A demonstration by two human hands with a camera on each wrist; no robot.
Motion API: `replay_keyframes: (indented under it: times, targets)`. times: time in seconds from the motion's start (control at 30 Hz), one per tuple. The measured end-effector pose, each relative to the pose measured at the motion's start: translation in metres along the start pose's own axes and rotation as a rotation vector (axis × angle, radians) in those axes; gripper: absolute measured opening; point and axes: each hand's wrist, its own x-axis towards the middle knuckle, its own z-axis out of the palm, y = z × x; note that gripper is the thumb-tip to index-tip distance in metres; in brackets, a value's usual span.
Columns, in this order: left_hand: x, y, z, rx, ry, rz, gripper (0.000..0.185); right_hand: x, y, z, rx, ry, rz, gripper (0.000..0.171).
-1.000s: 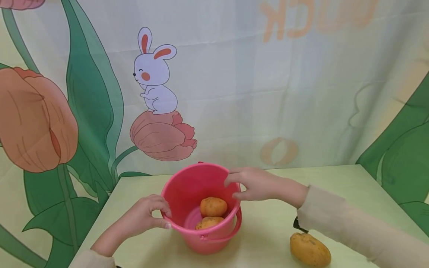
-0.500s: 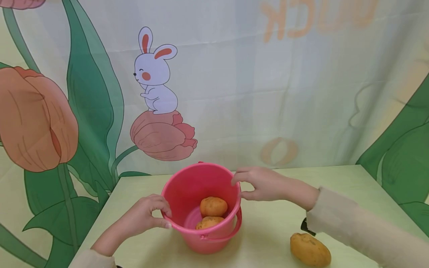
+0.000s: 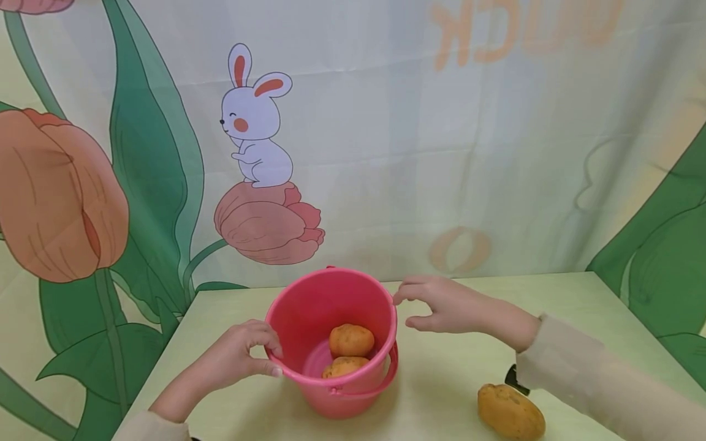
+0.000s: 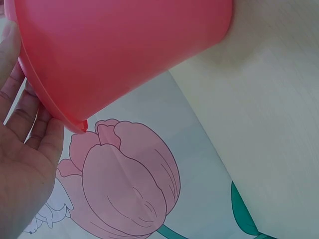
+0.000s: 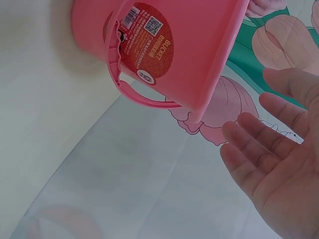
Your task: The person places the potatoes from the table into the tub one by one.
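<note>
Head view: the lower potato in the pink bucket is partly cut off by the near rim; the upper potato shows whole. A small black object under the right sleeve is mostly hidden, cannot be identified. Left wrist view shows only palm and finger bases, fingertips out of frame. Surface: pale yellow-green table, bucket upright near its front-middle, handle folded down on the near side; an orange label on the bucket wall shows in the right wrist view. A third potato lies on the table, right of the bucket and well apart from it. Behind the table hangs a printed backdrop with a rabbit and tulips. Left hand: fingers curled, thumb and fingertips pinching the bucket's left rim. Right hand: fingers spread and loosely bent, holding nothing, just beside the right rim with a small gap.
</note>
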Motion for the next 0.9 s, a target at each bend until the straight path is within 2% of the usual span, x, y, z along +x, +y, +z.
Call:
replay_keyframes:
  times: [0.23,0.63,0.9]
  targets:
    - [-0.001,0.0,0.0,0.003,0.006,0.021,0.023,-0.009,0.006,0.002,0.027,-0.018,0.041,0.03]
    - [0.001,-0.001,0.001,-0.009,0.005,-0.002,0.018,-0.02,0.015,0.009,0.05,-0.06,0.098,0.034]
    - [0.0,-0.001,0.001,-0.005,0.013,0.017,0.019,-0.026,0.02,0.014,0.092,-0.088,0.154,0.039]
